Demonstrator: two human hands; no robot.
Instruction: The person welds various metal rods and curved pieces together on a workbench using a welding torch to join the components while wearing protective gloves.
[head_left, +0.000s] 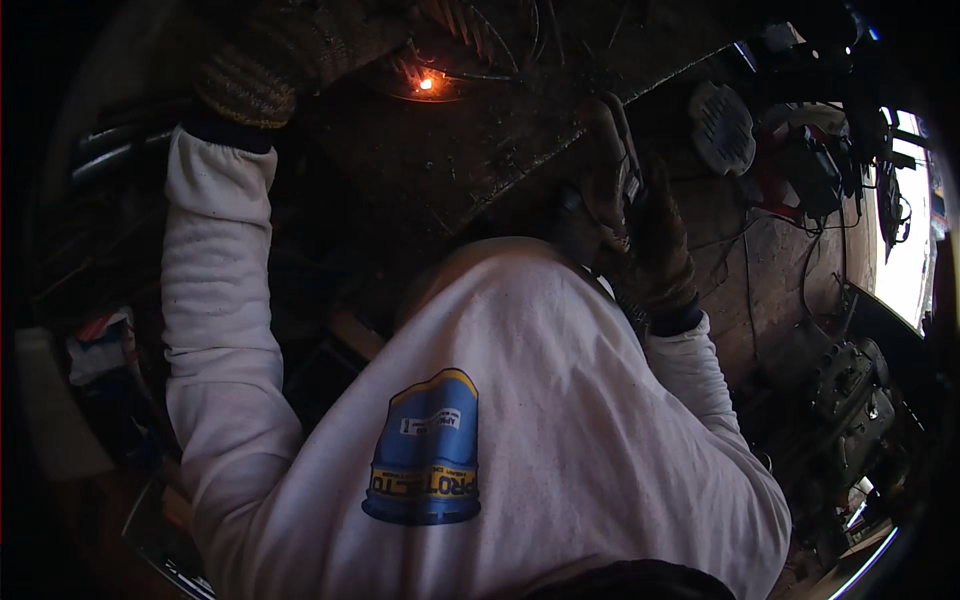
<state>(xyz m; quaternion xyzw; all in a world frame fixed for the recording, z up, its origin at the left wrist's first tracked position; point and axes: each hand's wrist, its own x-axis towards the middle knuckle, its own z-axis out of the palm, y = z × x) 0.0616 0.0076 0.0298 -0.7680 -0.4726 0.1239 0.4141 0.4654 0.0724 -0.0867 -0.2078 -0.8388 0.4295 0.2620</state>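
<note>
My left hand (300,62), in a dark knitted work glove, reaches across the upper left of the head view. Its fingers fade into shadow, so their grip does not show. Beside their end a small orange-hot spot (426,84) glows on a dark, rough-edged metal plate (480,140). My right hand (662,240), gloved too, is closed at the plate's right side, against a dark, long, curved piece (608,165) with a pale metallic bit. Poor light hides what kind of thing this is.
A pale slotted oval plate (722,128) lies to the right, near red and black equipment (800,165) with trailing cables. A dark metal machine part (850,400) stands at lower right. At left is a crumpled white, red and blue bag (103,345).
</note>
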